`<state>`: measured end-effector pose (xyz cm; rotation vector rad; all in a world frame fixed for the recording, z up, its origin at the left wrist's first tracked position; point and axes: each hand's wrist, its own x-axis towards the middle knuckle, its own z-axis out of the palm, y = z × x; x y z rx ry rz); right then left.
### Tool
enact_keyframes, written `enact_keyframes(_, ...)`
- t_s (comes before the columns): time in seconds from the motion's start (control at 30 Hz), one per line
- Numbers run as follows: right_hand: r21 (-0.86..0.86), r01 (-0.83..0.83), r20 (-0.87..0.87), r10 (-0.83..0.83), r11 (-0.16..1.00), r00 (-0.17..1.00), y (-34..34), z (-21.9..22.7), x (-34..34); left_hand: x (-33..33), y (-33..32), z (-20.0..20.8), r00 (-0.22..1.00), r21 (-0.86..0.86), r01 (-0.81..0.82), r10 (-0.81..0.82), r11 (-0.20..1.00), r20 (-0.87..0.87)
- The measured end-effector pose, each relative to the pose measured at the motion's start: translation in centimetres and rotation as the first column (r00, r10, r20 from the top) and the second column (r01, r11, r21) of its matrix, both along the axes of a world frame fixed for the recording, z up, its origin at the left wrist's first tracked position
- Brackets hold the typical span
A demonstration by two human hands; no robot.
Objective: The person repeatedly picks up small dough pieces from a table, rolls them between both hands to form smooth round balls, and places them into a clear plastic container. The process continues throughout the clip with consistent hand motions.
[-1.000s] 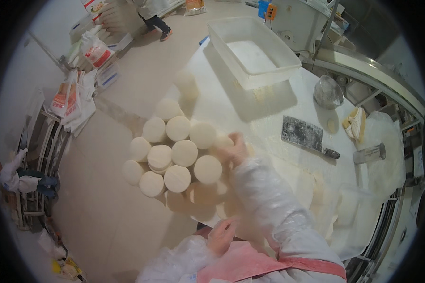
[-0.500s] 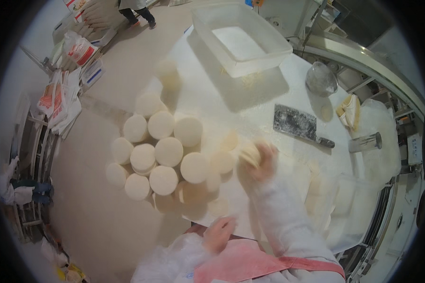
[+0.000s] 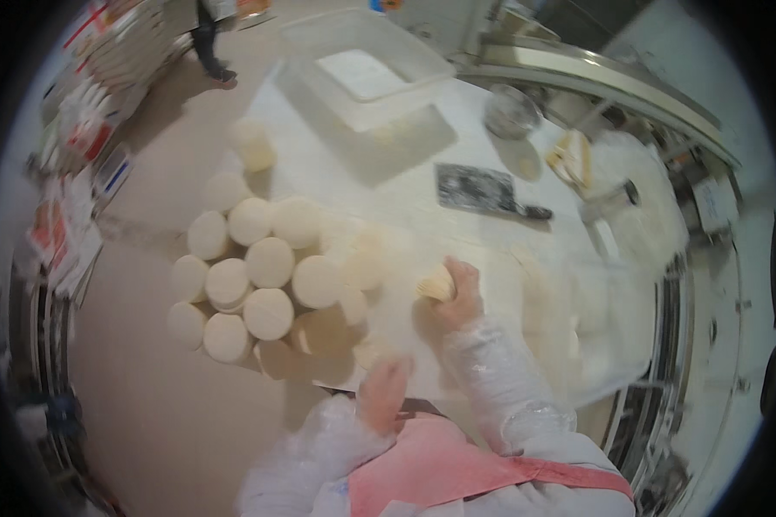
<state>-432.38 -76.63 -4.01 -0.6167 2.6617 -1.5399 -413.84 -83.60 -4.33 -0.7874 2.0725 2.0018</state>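
Note:
My right hand (image 3: 464,297) is closed around a small stack of thin, pale dough wrappers (image 3: 436,284) above the floured white table. The stack's layered edges show beside the fingers. My left hand (image 3: 383,392) is near the table's front edge, smeared by motion, and its fingers cannot be made out. To the left stand several stacks of round dough wrappers (image 3: 269,262), grouped close together. A few flatter pale rounds (image 3: 362,267), blurred, lie between those stacks and my right hand.
A cleaver (image 3: 476,188) with a floury blade lies beyond my right hand. Farther back stand a translucent plastic bin (image 3: 366,108) and a clear bowl (image 3: 510,112). A clear plastic container (image 3: 608,353) is at the right. A person's leg (image 3: 205,43) shows at the far left.
The view has shifted, so the table's things sit farther left. My right hand still holds the wrappers, now with the stack's edges turned more into view. My left hand has risen slightly.

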Motion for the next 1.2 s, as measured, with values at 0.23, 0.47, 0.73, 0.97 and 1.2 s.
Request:
enact_keyframes(0.23, -0.517, -0.012, 0.555, 0.346, 0.856, 0.757, 10.7, 6.3, 5.2, -7.9, 6.3, 6.3, 0.869, 0.798, -0.158, 0.466, 0.581, -0.167)
enact_keyframes(0.47, -0.595, 0.419, 0.667, 0.130, 0.686, 0.734, 33.4, 15.0, -5.3, -11.8, 17.4, 8.4, 0.867, 0.212, 0.029, 0.081, 0.977, -0.492)
enact_keyframes(0.73, 0.158, 0.179, 0.819, -0.230, 0.971, 0.526, 40.2, 3.4, -22.1, -17.2, 26.6, 5.6, 0.890, -0.320, -0.161, -0.003, 0.934, -0.457)
enact_keyframes(0.97, 0.051, 0.074, 0.741, -0.087, 0.996, 0.666, 39.1, -2.7, -23.9, -16.7, 26.3, 6.2, 0.920, -0.310, -0.095, -0.035, 0.946, -0.391)
enact_keyframes(1.2, 0.427, 0.297, 0.215, -0.415, 0.854, 0.884, 38.9, -3.4, -24.3, -12.8, 21.5, 5.0, 0.847, -0.132, -0.123, 0.035, 0.984, -0.531)
